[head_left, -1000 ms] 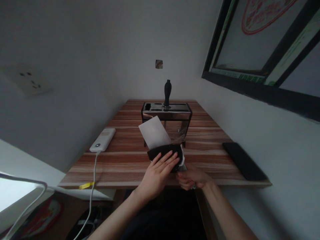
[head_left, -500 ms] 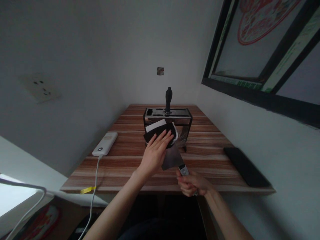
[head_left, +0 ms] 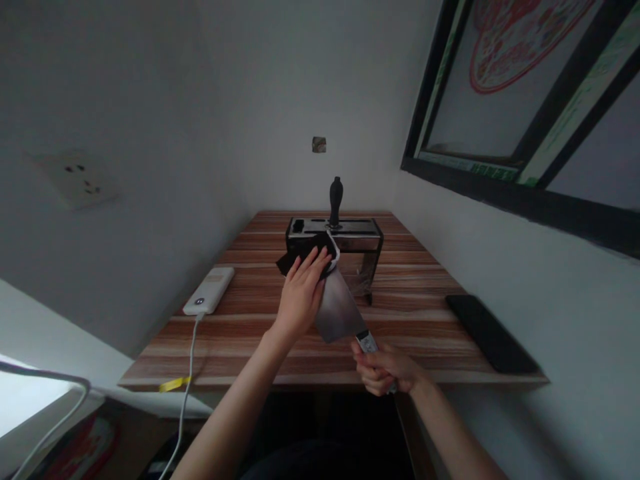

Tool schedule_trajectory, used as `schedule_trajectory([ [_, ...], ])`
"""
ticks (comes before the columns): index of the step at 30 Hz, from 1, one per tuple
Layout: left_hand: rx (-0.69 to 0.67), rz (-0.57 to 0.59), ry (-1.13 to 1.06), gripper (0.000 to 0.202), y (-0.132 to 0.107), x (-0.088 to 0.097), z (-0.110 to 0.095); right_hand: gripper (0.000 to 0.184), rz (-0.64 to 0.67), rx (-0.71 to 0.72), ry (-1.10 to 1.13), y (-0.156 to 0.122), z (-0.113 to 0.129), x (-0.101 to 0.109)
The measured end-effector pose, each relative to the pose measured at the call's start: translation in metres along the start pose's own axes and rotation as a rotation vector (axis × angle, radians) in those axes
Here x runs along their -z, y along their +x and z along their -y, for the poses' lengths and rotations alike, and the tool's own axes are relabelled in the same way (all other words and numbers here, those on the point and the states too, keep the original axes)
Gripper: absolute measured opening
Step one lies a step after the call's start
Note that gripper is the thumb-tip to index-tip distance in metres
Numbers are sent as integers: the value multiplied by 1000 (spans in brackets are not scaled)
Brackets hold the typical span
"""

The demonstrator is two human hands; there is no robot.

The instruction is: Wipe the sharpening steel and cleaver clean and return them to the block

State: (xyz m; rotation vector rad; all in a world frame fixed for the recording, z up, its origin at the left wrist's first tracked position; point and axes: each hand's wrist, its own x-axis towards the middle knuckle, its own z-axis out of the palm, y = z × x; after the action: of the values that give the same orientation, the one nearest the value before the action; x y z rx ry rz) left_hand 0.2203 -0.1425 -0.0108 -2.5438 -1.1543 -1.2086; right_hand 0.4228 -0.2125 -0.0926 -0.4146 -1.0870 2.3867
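At the table's [head_left: 240,340] 6 o'clock side, the cleaver [head_left: 340,310] is grasped by the right hand [head_left: 379,369], its 11 o'clock end covered by black cloth [head_left: 300,255] clasped in the left hand [head_left: 301,287]; wiping seems partly done, unfinished.

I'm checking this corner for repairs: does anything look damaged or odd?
A small brownish square on the far wall breaks its plain surface; hole or sticker, I can't tell. No damage shows on the partly covered cleaver.

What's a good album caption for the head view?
Right hand holding a cleaver, left hand holding what looks like a black cloth against its blade, over a striped table.
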Motion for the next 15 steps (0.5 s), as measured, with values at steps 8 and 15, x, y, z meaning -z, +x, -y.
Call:
schedule_trajectory([
  [8, -101, 166, -109, 48, -42, -16, -32, 25, -85, -10, -6, 0, -1, -2],
  [15, -131, 285, -259, 49, -71, -23, -57, 52, -110, -42, -72, 3, -4, 5],
])
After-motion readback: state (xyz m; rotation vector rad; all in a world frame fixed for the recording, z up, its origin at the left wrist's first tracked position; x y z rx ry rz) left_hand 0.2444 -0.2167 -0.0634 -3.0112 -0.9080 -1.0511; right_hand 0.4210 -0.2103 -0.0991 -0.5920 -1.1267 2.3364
